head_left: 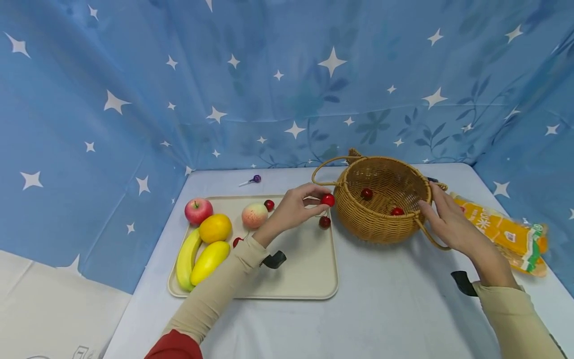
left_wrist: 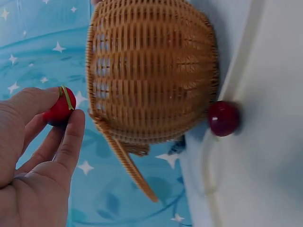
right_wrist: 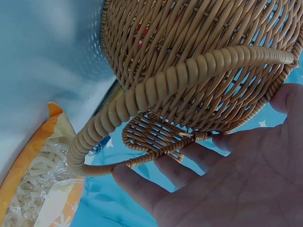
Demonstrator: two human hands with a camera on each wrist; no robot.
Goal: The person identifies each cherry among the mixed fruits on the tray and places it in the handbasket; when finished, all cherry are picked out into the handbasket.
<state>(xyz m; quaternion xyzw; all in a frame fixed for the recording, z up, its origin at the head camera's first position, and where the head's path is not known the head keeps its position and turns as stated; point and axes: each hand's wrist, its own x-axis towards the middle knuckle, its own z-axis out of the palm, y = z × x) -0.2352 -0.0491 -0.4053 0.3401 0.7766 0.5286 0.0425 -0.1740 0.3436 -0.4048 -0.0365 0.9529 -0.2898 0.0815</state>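
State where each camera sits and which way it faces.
Head: worn on the head, facing forward and down at tray and basket; left hand, right hand and forearms show.
Left wrist: worn there, facing the pinched cherry and basket's side; left hand shows.
Right wrist: worn there, facing the basket's handle and orange bag; right hand shows.
Both wrist views share the basket.
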